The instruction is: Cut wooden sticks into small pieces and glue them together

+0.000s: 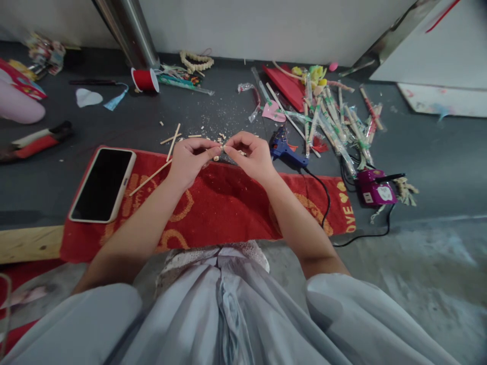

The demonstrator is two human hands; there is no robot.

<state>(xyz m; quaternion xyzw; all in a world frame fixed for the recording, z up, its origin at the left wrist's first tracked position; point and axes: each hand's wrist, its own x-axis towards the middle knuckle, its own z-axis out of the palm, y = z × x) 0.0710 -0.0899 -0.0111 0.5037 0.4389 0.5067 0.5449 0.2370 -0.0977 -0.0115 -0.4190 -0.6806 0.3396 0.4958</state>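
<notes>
Both hands meet over the far edge of a red towel, fingertips nearly touching. My left hand is closed in a pinch, thumb against forefinger. Facing it, my right hand pinches in the same way. Between the fingertips shows a tiny pale piece, too small to name and mostly covered by the fingers. Pale crumbs and short bits lie scattered just beyond the hands. Thin wooden sticks rest beside my left hand, one of them partly on the towel. A blue glue gun lies to the right of my right hand.
A phone lies on the towel's left end. Pliers and a red ribbon spool are farther left. Wrapped sticks clutter the right side, near a purple box with a cord. A metal post stands behind.
</notes>
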